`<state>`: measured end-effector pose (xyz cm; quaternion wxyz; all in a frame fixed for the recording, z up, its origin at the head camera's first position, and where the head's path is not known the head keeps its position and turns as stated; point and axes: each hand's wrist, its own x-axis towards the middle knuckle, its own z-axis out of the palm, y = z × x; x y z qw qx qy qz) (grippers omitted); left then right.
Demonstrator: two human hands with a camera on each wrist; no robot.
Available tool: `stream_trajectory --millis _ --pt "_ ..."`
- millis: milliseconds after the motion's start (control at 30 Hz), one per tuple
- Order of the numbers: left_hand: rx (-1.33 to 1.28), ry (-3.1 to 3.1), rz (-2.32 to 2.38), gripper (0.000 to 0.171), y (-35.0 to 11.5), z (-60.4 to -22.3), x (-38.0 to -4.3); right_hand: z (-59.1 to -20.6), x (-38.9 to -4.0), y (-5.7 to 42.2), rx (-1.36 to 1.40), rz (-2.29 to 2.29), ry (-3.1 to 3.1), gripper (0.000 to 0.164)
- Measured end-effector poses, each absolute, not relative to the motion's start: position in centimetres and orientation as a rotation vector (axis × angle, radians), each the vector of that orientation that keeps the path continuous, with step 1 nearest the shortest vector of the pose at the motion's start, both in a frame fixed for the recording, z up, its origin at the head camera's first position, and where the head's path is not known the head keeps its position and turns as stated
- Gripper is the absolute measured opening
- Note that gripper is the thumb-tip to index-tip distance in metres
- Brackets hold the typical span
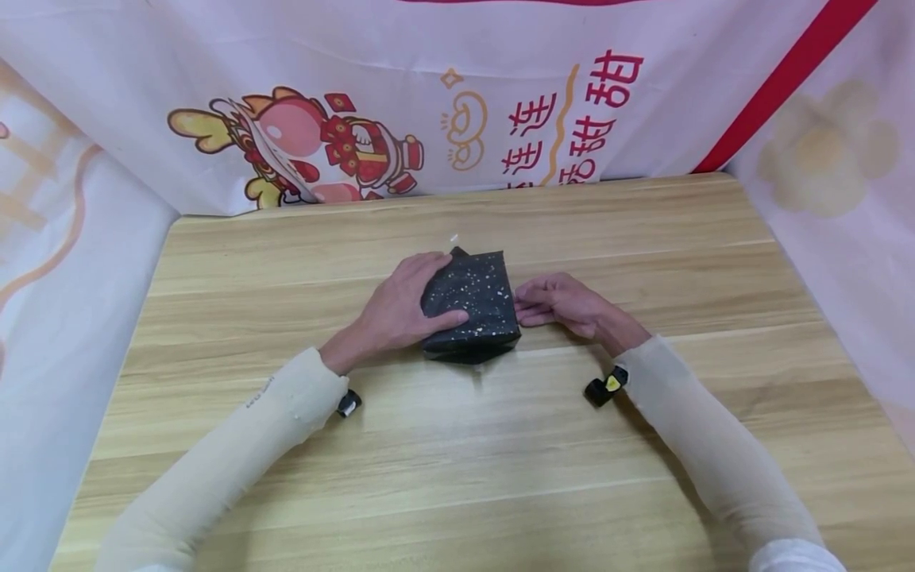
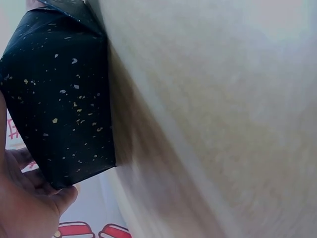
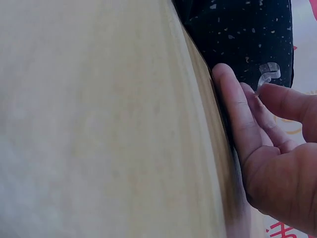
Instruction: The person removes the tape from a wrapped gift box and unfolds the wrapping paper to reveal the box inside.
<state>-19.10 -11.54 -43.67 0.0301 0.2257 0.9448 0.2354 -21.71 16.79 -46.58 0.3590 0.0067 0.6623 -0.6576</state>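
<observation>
A small box wrapped in black paper with gold and white flecks [image 1: 475, 294] sits on the table. My left hand [image 1: 400, 306] grips it from the left, the thumb lying over its top and the fingers reaching to the far side. In the left wrist view, fingers and thumb come round an edge of the black-wrapped box [image 2: 69, 109]. At the right side is my right hand [image 1: 561, 302], its fingertips right at the paper. The right wrist view shows its thumb and a finger pinching the end of a curled strip of clear tape [image 3: 270, 72] against the wrapped side.
The wood-grain table [image 1: 429, 477] reaches out on every side of the box. Behind it hangs a white printed cloth [image 1: 400, 48] with a cartoon figure and red characters. Black wrist cameras [image 1: 606, 387] are strapped at both sleeves.
</observation>
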Motion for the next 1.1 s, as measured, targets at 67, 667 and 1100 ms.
stream_trajectory --millis 67,667,1100 --pt "0.671 2.910 0.752 0.092 -11.55 -43.81 -19.04 -46.61 -21.64 16.68 0.019 -1.712 1.720 0.032" --pt "0.637 2.879 0.758 0.086 -11.63 -43.91 -19.16 -46.71 -21.64 16.50 0.001 -1.725 1.724 0.030" --pt "0.639 2.866 0.798 0.086 -11.67 -43.96 -19.15 -46.30 -21.61 16.53 0.052 -1.722 1.705 0.028"
